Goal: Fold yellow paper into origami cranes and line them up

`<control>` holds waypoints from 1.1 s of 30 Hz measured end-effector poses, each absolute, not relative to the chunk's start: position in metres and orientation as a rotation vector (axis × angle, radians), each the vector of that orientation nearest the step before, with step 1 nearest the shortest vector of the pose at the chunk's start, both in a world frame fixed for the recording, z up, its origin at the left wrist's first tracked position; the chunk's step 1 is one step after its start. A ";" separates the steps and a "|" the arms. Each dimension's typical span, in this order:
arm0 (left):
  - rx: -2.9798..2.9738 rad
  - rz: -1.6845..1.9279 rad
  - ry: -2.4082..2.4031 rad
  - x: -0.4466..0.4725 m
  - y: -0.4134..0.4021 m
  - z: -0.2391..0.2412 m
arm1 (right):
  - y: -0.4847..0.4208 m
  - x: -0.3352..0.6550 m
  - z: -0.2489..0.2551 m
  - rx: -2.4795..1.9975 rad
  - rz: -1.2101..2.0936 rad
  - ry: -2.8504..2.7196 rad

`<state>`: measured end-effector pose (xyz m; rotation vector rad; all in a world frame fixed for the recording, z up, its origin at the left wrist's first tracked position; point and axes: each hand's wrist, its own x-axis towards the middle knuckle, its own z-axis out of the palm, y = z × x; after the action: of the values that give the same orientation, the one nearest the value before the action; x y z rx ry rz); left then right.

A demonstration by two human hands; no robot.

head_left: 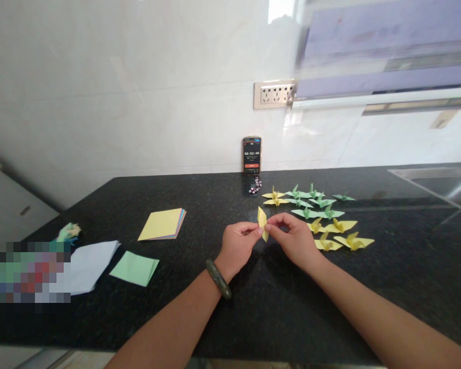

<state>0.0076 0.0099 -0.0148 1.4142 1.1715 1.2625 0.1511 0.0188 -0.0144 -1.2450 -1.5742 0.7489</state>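
Observation:
A small folded piece of yellow origami paper (262, 218) is held upright above the dark countertop. My left hand (238, 245) pinches its lower left side between thumb and forefinger. From the other side, my right hand (292, 237) grips it the same way, fingertips close to those of the left. Beyond and right of my hands sit several finished paper cranes: green ones (318, 201) in the middle, yellow ones (354, 241) nearer me, and more yellow ones (274, 197) at the back left of the group. My right hand partly hides the nearest yellow cranes.
A stack of coloured paper squares (161, 224) lies left of my hands, with folded green paper (135, 268) and white sheets (92, 264) nearer. A phone (252, 155) showing a timer leans on the wall, its beaded strap (255, 185) before it. A sink (445, 184) is at far right.

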 end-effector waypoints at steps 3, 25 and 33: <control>1.418 1.258 1.178 0.008 0.009 -0.013 | 0.020 0.152 -0.014 -1.239 0.828 -1.571; 1.809 1.214 1.326 0.008 0.005 -0.017 | 0.011 0.147 -0.013 -1.331 0.328 -1.852; 1.739 1.267 1.323 0.009 0.004 -0.017 | 0.011 0.150 -0.012 -1.268 0.265 -1.931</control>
<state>0.0094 0.0037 -0.0165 1.7392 1.3234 1.2675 0.1495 0.0109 -0.0119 -1.2684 -1.9309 0.2647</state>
